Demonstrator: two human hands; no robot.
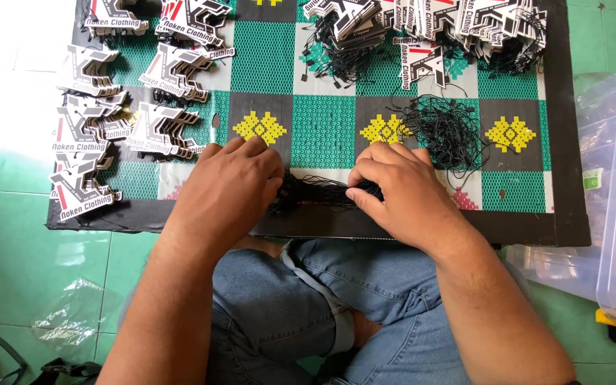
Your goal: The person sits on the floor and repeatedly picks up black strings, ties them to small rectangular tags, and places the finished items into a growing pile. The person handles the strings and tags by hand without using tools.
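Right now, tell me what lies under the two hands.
A bundle of black strings stretches between the left hand and right hand, on the patterned mat. The bundle's ends are covered.

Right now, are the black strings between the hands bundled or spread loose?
Bundled: the black strings run as one tight bunch between the left hand and right hand.

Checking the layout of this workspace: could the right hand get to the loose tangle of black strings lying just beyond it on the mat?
Probably yes. The right hand grips a bundle of black strings together with the left hand; the loose tangle lies just past its knuckles on the mat, nothing between, though it would have to let go first.
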